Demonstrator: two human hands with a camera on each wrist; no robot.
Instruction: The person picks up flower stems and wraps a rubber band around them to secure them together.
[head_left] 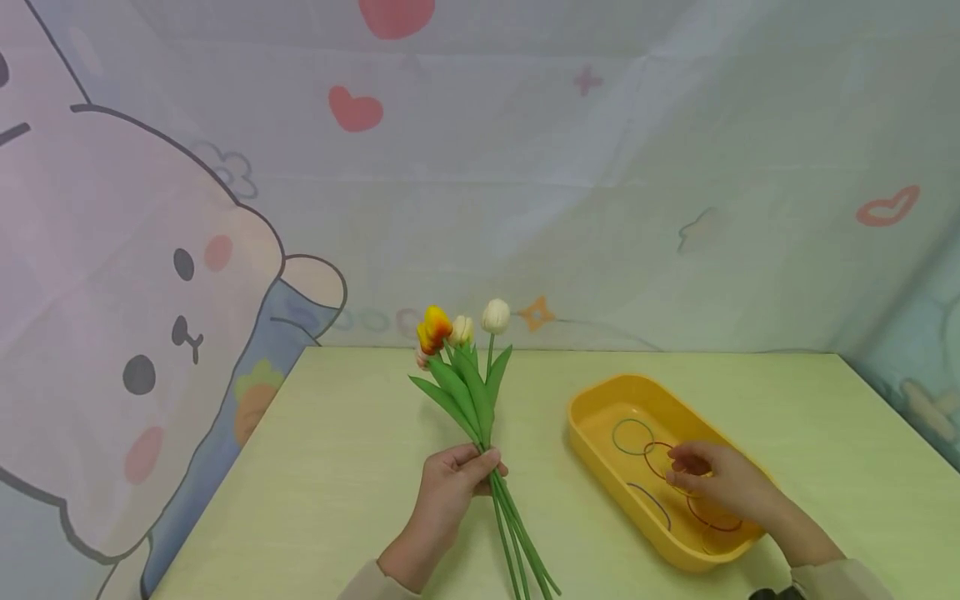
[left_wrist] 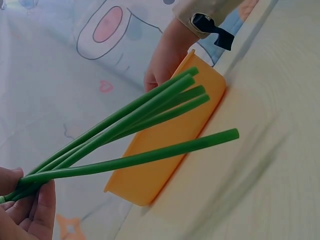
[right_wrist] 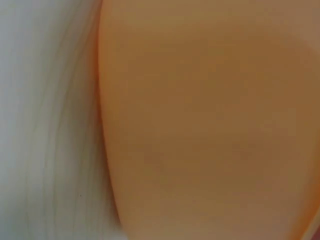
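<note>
My left hand (head_left: 457, 479) grips a small bunch of tulips (head_left: 465, 392) by the stems, thumb on top, just under the leaves. The blooms, white, cream and orange-yellow with a pinkish one, point away from me. In the left wrist view, the green stems (left_wrist: 165, 152) fan out beyond the fingers. My right hand (head_left: 723, 479) is inside a yellow tray (head_left: 611, 487), fingers curved, with a gap between thumb and forefinger. Its fingertips are close to a red band (head_left: 646, 457); contact cannot be made out. The right wrist view shows only the tray's blurred wall (right_wrist: 200, 125).
Also in the tray lie a green band (head_left: 613, 437), a blue band (head_left: 652, 497) and other thin loops, partly beneath the right hand. The tray stands at an angle on the pale table (head_left: 337, 467). A printed cloth (head_left: 465, 208) hangs behind the table's far edge.
</note>
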